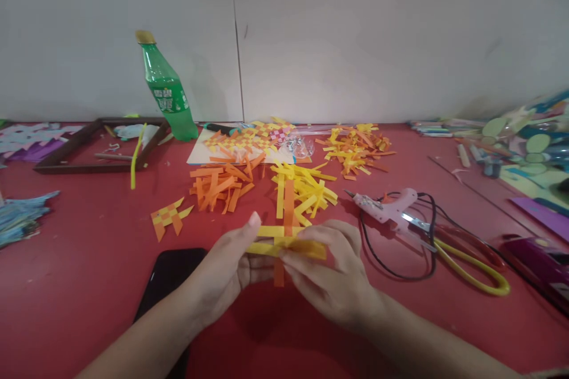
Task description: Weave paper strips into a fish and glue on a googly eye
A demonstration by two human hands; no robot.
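Observation:
Between my hands are interlaced yellow and orange paper strips [267,249], crossing each other over the red table. My right hand [333,272] pinches the crossing with thumb and fingertips, partly covering it. My left hand [222,272] supports the left ends on its fingers from below, its thumb raised off the paper. Just beyond lie a pile of yellow strips [311,186] and a pile of orange strips [217,186]. A finished-looking woven paper fish [169,216] rests left of them. Under my left forearm is a black phone [166,278].
To the right lie a pink glue gun [386,210] with a black cord and yellow-handled scissors [475,269]. A green bottle [169,92] leans by the wall near a brown frame [66,145]. More woven pieces [244,139] and mixed strips [355,148] are at the back.

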